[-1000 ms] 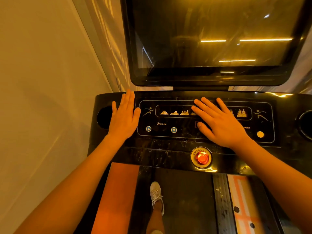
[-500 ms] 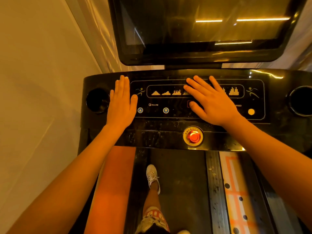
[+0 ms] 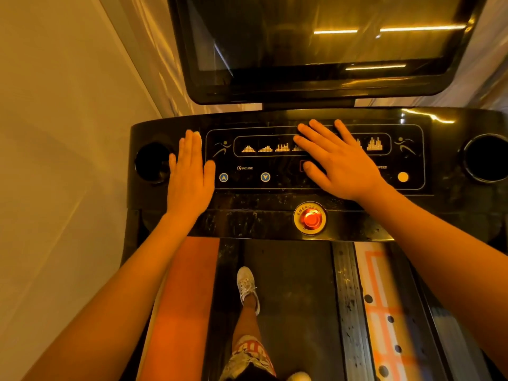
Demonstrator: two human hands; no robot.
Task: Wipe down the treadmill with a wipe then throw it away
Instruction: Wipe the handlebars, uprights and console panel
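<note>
On the glossy black plastic treadmill console [image 3: 247,224], speckled with pale smears, the left hand [image 3: 189,177] lies flat, fingers pressed together, beside a round cup well [image 3: 151,162]. The right hand [image 3: 339,160] lies flat, fingers spread, on the printed control panel [image 3: 244,182] above a round red emergency button [image 3: 310,219]. Whether either palm covers a wipe cannot be told.

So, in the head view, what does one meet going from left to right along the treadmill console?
Left cup holder → left hand → up-arrow button → down-arrow button → right hand → yellow button → right cup holder.
</note>
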